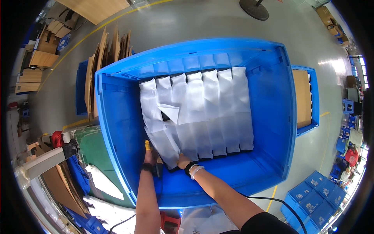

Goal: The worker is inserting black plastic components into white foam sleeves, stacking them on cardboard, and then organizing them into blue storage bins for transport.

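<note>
Inside a large blue tote [233, 192], flat white sleeves [202, 93] with dark edges lie side by side in two rows. At the near left, one white sleeve [161, 146] sits tilted across its neighbours. My right hand [182, 160] is closed on its near right edge, fingers pinched. Between that sleeve and the tote's left wall is my left hand [150, 156], a yellow-covered finger stretched out and its other fingers partly hidden. A loose white flap [170, 112] stands folded up on the far row, with something dark beneath it.
Cardboard sheets [102, 58] stand upright in a blue bin beyond the left wall. A smaller blue crate [313, 97] with cardboard is at the right. Stacked blue boxes [313, 195] are at the lower right. A black cable [278, 200] runs beside my right arm.
</note>
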Motion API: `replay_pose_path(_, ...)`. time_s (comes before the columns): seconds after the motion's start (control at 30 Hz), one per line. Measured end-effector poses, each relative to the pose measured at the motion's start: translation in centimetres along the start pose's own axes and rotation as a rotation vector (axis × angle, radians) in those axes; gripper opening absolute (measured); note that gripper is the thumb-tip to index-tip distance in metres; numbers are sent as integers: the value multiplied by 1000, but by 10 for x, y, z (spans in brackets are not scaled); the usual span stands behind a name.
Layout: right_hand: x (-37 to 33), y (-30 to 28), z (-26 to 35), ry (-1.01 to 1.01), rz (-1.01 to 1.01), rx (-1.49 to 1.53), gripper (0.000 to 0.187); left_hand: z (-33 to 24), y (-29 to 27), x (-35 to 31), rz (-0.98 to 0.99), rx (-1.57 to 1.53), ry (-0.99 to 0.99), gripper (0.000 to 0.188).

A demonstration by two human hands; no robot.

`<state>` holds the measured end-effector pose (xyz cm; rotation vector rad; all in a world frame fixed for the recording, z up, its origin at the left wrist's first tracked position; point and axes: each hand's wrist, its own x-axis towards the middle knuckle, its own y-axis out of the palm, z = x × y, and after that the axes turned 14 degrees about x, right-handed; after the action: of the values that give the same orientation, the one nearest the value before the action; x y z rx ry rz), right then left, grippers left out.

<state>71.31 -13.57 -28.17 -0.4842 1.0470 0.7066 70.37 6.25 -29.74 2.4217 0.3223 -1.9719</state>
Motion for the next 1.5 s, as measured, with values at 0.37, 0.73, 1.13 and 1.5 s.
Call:
replay_pose_path(0.37, 17, 16, 15, -183, 198, -51, 49, -44, 17, -34, 60, 392, 309, 53)
replay_pose_path(0.73, -11, -214, -81, -287, -1127, -296, 37, -39, -1, 10, -163, 653, 362, 33)
replay_pose_path(1.13, -1, -239, -173, -37, -1297, -28, 61, -41, 2, -6, -410, 856, 387, 42)
replay_pose_path(1.5, -21, -271, -116, 174, -831, 161, 69, -11, -24, 17, -523, 789, 473, 78)
